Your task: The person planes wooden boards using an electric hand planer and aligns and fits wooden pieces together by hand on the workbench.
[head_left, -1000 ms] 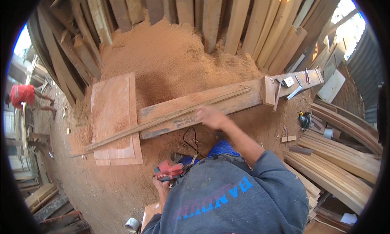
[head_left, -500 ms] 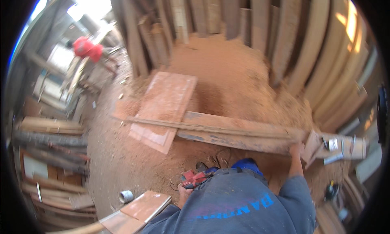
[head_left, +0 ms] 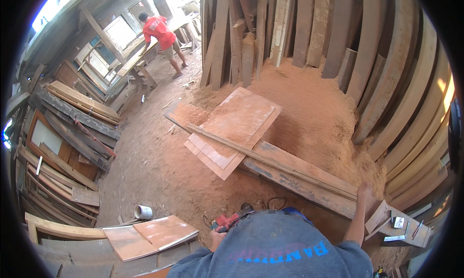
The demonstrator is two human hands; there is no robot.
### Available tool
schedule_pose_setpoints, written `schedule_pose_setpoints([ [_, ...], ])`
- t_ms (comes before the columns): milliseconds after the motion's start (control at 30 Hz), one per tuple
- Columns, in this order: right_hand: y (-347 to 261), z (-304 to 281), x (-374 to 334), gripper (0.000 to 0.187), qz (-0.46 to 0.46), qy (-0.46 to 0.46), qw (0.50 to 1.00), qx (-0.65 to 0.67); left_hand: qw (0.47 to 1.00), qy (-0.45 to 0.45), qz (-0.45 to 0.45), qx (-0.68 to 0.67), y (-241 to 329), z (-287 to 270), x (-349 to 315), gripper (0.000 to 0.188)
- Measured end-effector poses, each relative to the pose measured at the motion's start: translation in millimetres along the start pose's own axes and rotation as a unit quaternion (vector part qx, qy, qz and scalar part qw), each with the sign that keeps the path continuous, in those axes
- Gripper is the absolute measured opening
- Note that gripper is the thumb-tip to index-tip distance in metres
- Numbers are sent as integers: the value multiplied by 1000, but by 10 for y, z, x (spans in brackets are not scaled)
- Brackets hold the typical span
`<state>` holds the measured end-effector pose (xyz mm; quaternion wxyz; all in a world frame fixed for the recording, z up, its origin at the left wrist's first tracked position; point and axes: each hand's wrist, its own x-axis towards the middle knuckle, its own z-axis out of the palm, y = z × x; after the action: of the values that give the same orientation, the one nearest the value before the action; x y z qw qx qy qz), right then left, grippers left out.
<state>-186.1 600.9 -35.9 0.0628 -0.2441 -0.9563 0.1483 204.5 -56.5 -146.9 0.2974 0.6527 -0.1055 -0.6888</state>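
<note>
My left hand [head_left: 217, 238] is closed around a red power tool [head_left: 226, 221] with a black grip, low beside my body. My right arm reaches forward, and my right hand [head_left: 364, 190] is over the near right end of a long wooden bench plank [head_left: 299, 184]. Blur smears its fingers, so whether it grips anything is unclear. A thin wooden strip [head_left: 275, 158] lies lengthwise along the plank. Under the strip's far part, a flat wooden panel [head_left: 241, 116] rests across the bench, dusted with reddish shavings.
A sawdust heap [head_left: 319, 109] lies beyond the bench, before upright boards [head_left: 333, 31]. At the right end sits a board with small metal tools [head_left: 398, 223]. Left are stacked timber [head_left: 72, 133], a can [head_left: 143, 212] and panels [head_left: 164, 232]. A person in red [head_left: 158, 30] works farther off.
The view has swung left, so the bench and panel appear farther right and more slanted. My right hand has shifted at the plank's end; my left still holds the red power tool.
</note>
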Motion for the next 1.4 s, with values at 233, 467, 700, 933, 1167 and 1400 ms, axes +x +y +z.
schedule_pose_setpoints([
  [233, -2903, -897, -471, 20, -245, -44, 893, 374, 987, -77, 77, -120, 492, 145, -409, 12],
  [467, -4364, -1509, -1365, 18, -392, -73, 812, 427, 919, -371, 83, -110, 1377, 287, -1260, 28],
  [700, -4722, -1746, -2438, 6, -425, -323, 648, 544, 871, -460, 98, -144, 1405, 99, -1399, 72],
  [933, -4796, -1899, -3093, 7, -536, -414, 586, 445, 818, -568, 46, -79, 1474, 391, -1849, 73],
  [1167, -4761, -1749, -3425, 12, -603, -403, 555, 408, 824, -564, -16, -44, 1423, 687, -1779, 41],
  [1400, -4875, -1184, -3653, 14, -634, -338, 545, 432, 803, -594, -46, 8, 1488, 901, -1763, 25],
])
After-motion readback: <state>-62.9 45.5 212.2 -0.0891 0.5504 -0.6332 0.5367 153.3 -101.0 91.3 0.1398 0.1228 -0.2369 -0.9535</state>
